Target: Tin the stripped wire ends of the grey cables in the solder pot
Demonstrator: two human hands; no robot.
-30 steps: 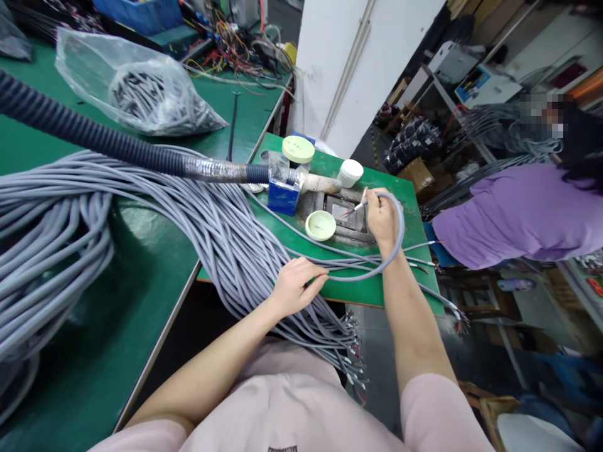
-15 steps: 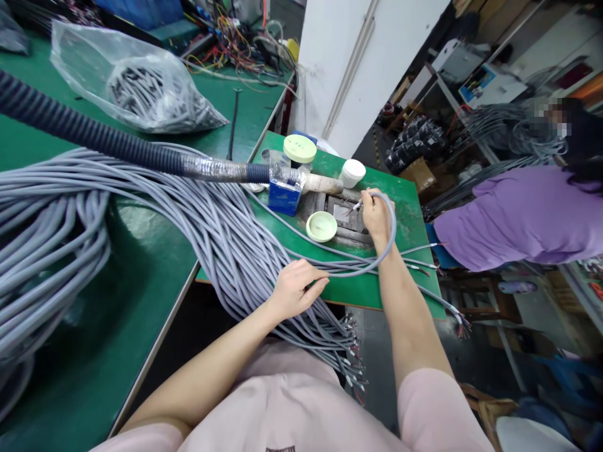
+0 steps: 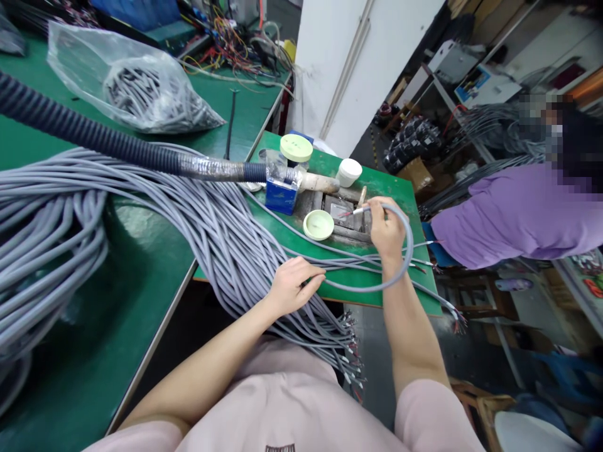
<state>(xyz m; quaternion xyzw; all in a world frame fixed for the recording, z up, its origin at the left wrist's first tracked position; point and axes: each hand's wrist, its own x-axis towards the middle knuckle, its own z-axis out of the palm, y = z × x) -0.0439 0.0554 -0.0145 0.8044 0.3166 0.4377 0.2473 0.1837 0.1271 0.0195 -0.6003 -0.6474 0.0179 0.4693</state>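
Note:
My right hand (image 3: pixel 387 230) pinches a grey cable (image 3: pixel 407 251) near its stripped end, and the thin wires point left over a small metal plate (image 3: pixel 342 212) in a dark frame. The cable loops round to my left hand (image 3: pixel 296 284), whose thumb and fingers are closed on it. Just left of the plate lies a pale green dish (image 3: pixel 318 225). Behind it, the tip of a taped hose (image 3: pixel 211 168) rests by a blue box (image 3: pixel 281 196).
A thick bundle of grey cables (image 3: pixel 188 207) crosses the left table and hangs off its edge. A plastic bag of cable pieces (image 3: pixel 141 88), a green-lidded jar (image 3: pixel 296 148) and a white tub (image 3: pixel 349 172) stand farther back. A person in purple (image 3: pixel 513 213) is at the right.
My right hand has moved slightly right and toward me, its wire ends now level over the plate. The cable loop hangs a little lower; my left hand has barely moved.

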